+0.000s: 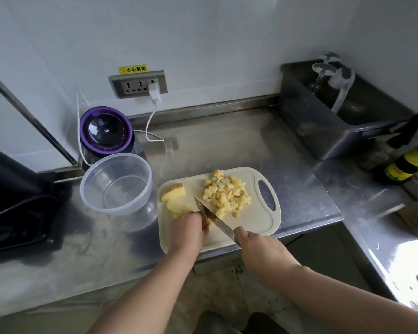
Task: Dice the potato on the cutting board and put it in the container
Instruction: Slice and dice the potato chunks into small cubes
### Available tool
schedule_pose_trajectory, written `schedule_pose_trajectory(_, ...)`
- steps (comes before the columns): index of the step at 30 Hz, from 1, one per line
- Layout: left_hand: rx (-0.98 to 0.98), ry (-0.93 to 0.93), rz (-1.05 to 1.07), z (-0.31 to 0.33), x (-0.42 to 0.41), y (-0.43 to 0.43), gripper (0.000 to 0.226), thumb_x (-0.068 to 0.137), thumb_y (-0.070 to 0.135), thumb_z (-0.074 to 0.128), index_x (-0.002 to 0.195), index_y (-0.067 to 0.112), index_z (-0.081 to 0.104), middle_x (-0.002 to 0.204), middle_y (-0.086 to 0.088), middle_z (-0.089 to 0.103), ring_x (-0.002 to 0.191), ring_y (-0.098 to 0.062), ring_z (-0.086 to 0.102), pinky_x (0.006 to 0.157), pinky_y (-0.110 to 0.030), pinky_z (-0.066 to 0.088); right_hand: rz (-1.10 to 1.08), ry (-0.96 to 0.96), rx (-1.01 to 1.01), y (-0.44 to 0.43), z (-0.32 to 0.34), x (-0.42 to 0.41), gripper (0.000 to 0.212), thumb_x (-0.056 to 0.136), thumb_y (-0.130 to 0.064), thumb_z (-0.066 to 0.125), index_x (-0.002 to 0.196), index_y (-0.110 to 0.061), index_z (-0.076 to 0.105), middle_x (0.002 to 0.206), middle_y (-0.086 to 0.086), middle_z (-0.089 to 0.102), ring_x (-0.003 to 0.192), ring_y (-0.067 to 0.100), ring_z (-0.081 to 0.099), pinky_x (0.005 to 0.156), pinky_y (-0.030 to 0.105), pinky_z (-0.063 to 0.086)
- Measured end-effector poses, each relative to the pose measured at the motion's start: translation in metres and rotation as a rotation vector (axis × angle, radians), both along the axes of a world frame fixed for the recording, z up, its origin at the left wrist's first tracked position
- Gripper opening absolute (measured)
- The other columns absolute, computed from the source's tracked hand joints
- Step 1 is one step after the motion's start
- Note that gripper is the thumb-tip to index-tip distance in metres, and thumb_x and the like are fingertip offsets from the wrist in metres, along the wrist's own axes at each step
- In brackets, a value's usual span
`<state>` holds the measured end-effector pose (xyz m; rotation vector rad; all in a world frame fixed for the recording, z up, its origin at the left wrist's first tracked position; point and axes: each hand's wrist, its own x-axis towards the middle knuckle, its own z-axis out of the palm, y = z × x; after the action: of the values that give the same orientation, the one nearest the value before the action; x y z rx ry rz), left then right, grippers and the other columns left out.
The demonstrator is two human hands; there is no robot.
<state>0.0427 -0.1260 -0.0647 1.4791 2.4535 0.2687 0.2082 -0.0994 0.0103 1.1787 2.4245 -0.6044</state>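
I have the left hand [187, 229] curled, fingers [195, 219] pressing a potato chunk [177, 205] on the cutting board [251, 225]. The right hand [258, 247] grips the knife [212, 216], blade slanted beside them. The diced pile [227, 191] sits mid-board. The board lies at the bench's [227, 145] front edge, with the clear container [116, 184] just left

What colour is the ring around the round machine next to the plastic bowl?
Purple. The ring shows best in the head view.
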Motion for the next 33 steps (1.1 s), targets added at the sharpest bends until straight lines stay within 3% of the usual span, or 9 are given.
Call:
schedule_pose_trajectory(6, -0.056, 0.025, -0.015, -0.002, 0.000, 0.002, 0.021, 0.093, 0.032, 0.055, 0.101, 0.021, 0.071, 0.096, 0.000, 0.070, 0.089, -0.021, 0.064, 0.076, -0.029, 0.049, 0.000, -0.021, -0.019, -0.002, -0.005, -0.002, 0.039, 0.095, 0.000, 0.043, 0.129, -0.016, 0.033, 0.086, 0.001, 0.050, 0.063, 0.016, 0.048, 0.045, 0.023, 0.031)
schedule_pose_trajectory(14, -0.073, 0.086, -0.074, -0.004, -0.003, 0.003, 0.017, 0.094, 0.027, 0.056, 0.106, 0.018, 0.064, 0.102, 0.000, 0.067, 0.092, -0.019, 0.064, 0.077, -0.028, 0.050, -0.049, -0.038, -0.123, 0.000, -0.017, -0.002, 0.044, 0.097, -0.006, 0.044, 0.137, -0.022, 0.031, 0.081, -0.002, 0.051, 0.068, 0.009, 0.053, 0.057, 0.020, 0.044)
schedule_pose_trajectory(17, -0.066, 0.083, -0.093, -0.005, -0.003, 0.006, 0.016, 0.093, 0.027, 0.057, 0.104, 0.018, 0.064, 0.102, 0.001, 0.067, 0.091, -0.018, 0.064, 0.079, -0.028, 0.051, -0.031, -0.027, -0.076, 0.007, -0.013, 0.001, 0.041, 0.097, -0.006, 0.044, 0.134, -0.022, 0.033, 0.091, 0.001, 0.057, 0.077, 0.013, 0.058, 0.067, 0.025, 0.049)
schedule_pose_trajectory(22, -0.041, 0.094, -0.082, -0.008, -0.005, 0.022, 0.016, 0.093, 0.031, 0.055, 0.099, 0.021, 0.066, 0.095, 0.003, 0.069, 0.085, -0.018, 0.065, 0.076, -0.029, 0.051, -0.045, -0.030, 0.042, 0.024, -0.011, 0.013, 0.043, 0.093, 0.001, 0.042, 0.129, -0.021, 0.034, 0.095, 0.004, 0.062, 0.079, 0.022, 0.064, 0.070, 0.035, 0.056)
schedule_pose_trajectory(26, -0.022, -0.032, 0.027, -0.006, -0.003, 0.045, 0.018, 0.093, 0.034, 0.057, 0.102, 0.021, 0.066, 0.094, 0.001, 0.068, 0.085, -0.020, 0.065, 0.072, -0.031, 0.053, -0.080, 0.000, 0.058, 0.037, -0.007, 0.018, 0.042, 0.096, -0.005, 0.043, 0.133, -0.022, 0.031, 0.102, 0.005, 0.065, 0.080, 0.023, 0.068, 0.072, 0.035, 0.058)
schedule_pose_trajectory(33, 0.104, -0.317, 0.097, 0.008, -0.013, 0.050, 0.023, 0.093, 0.022, 0.060, 0.115, 0.018, 0.063, 0.108, 0.002, 0.068, 0.100, -0.020, 0.063, 0.083, -0.029, 0.050, -0.083, 0.052, 0.140, 0.050, -0.004, 0.021, 0.039, 0.100, -0.009, 0.039, 0.136, -0.019, 0.030, 0.097, 0.005, 0.066, 0.075, 0.023, 0.068, 0.067, 0.034, 0.059)
